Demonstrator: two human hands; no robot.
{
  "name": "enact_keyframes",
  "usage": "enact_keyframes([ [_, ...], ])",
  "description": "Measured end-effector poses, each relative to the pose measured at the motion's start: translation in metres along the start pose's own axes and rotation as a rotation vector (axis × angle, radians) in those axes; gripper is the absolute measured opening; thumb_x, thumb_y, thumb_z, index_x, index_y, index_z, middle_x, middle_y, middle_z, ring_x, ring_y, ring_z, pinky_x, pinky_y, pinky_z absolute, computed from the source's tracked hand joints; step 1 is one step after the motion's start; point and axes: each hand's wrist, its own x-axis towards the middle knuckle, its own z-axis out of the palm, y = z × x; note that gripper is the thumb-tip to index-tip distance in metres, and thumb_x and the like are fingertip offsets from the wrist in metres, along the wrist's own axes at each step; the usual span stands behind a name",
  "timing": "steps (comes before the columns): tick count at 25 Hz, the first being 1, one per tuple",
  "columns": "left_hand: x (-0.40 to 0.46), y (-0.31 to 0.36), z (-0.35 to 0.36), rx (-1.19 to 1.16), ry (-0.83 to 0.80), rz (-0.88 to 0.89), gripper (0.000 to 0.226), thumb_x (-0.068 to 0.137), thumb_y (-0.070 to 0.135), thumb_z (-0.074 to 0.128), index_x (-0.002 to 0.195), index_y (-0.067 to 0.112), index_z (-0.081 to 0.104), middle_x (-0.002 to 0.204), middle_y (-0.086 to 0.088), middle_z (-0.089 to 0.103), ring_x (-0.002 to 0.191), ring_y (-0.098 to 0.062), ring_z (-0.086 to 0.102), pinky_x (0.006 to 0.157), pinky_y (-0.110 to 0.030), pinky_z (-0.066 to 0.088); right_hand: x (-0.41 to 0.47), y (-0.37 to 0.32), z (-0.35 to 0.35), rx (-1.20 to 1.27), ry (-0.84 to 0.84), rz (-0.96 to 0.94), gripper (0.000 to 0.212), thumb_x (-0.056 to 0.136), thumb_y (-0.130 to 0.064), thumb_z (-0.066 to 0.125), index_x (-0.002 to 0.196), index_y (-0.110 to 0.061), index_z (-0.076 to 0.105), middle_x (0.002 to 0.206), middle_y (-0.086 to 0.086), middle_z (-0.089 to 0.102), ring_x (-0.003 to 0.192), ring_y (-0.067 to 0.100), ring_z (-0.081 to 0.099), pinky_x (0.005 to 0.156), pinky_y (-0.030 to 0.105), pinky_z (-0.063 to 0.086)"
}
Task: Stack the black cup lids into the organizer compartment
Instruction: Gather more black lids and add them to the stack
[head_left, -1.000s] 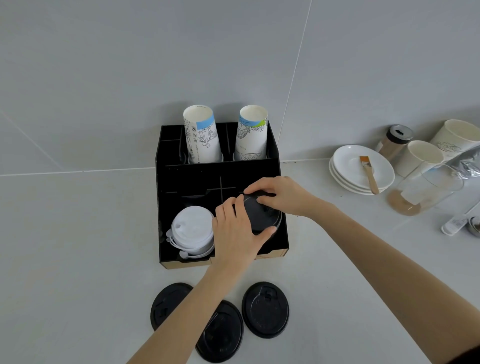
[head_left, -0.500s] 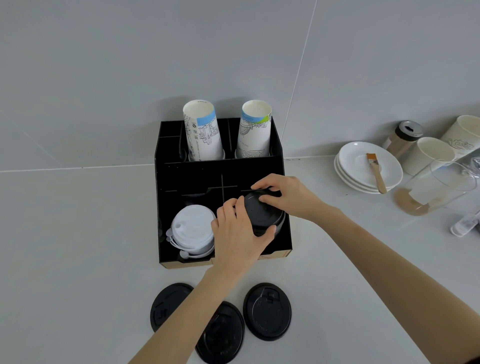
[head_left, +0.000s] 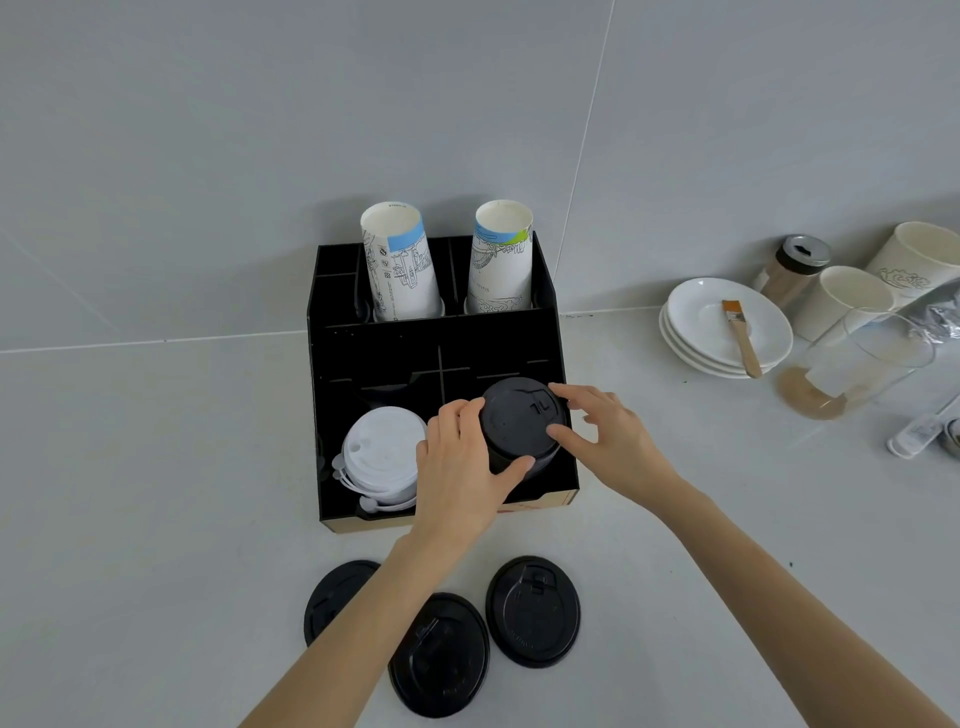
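A black organizer (head_left: 332, 415) stands against the wall. In its front right compartment sits a stack of black cup lids (head_left: 522, 423). My left hand (head_left: 462, 467) wraps the stack's left and front side, thumb under its front edge. My right hand (head_left: 608, 439) touches the stack's right rim with spread fingertips. Three loose black lids lie on the counter in front: one at the left (head_left: 324, 603) partly under my left forearm, one in the middle (head_left: 441, 657), one at the right (head_left: 532, 610).
White lids (head_left: 382, 457) fill the front left compartment. Two upside-down paper cup stacks (head_left: 400, 265) (head_left: 501, 260) stand in the back. To the right are white saucers (head_left: 696, 312) with a brush (head_left: 740, 335), a shaker (head_left: 792, 270), paper cups (head_left: 841, 296) and a glass pitcher (head_left: 857, 358).
My right hand has slid off the top of the black lid stack to its right rim, so the top lid now shows. My left hand keeps its hold.
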Motion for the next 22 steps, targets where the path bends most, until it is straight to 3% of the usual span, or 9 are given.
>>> enact_keyframes([
  [5, 0.001, 0.0, -0.001, -0.017, 0.04, -0.028, 0.063, 0.073, 0.04, 0.065, 0.121, 0.009, 0.038, 0.125, -0.011, 0.043, 0.115, -0.026, 0.04, 0.089, -0.036, 0.036, 0.01, -0.001, 0.003, -0.004, 0.023, -0.02, 0.041, 0.087, -0.019, 0.051, 0.127, -0.02, 0.043, 0.118, 0.0, 0.057, 0.096, 0.008, 0.041, 0.084, 0.021, 0.033],
  [11, 0.002, 0.001, 0.003, -0.007, 0.023, -0.033, 0.061, 0.075, 0.041, 0.063, 0.12, 0.008, 0.036, 0.125, -0.011, 0.043, 0.113, -0.026, 0.04, 0.088, -0.037, 0.037, 0.013, 0.002, 0.01, -0.069, 0.046, -0.045, 0.04, 0.09, -0.019, 0.047, 0.129, -0.015, 0.041, 0.119, 0.006, 0.058, 0.104, 0.018, 0.042, 0.079, 0.013, 0.026],
  [13, 0.002, 0.0, 0.002, -0.015, 0.014, -0.036, 0.062, 0.075, 0.041, 0.062, 0.12, 0.008, 0.036, 0.126, -0.01, 0.043, 0.114, -0.026, 0.04, 0.088, -0.037, 0.037, 0.011, 0.001, 0.011, -0.076, 0.058, -0.047, 0.042, 0.09, -0.019, 0.046, 0.131, -0.015, 0.039, 0.123, 0.006, 0.056, 0.108, 0.02, 0.041, 0.081, 0.014, 0.027],
  [18, -0.002, -0.003, -0.005, 0.002, -0.016, -0.044, 0.066, 0.078, 0.042, 0.059, 0.127, 0.009, 0.031, 0.133, -0.009, 0.04, 0.121, -0.026, 0.036, 0.093, -0.039, 0.034, 0.003, -0.005, 0.009, -0.077, 0.085, -0.036, 0.047, 0.09, -0.022, 0.046, 0.135, -0.017, 0.032, 0.135, 0.005, 0.047, 0.119, 0.026, 0.039, 0.096, 0.032, 0.035],
  [22, -0.017, -0.008, -0.011, -0.019, -0.048, -0.047, 0.064, 0.081, 0.039, 0.057, 0.13, 0.009, 0.029, 0.135, -0.01, 0.04, 0.123, -0.026, 0.036, 0.098, -0.04, 0.032, -0.017, -0.008, 0.006, -0.035, 0.127, -0.02, 0.044, 0.09, -0.023, 0.046, 0.132, -0.019, 0.035, 0.135, 0.003, 0.046, 0.122, 0.022, 0.04, 0.096, 0.029, 0.034],
])
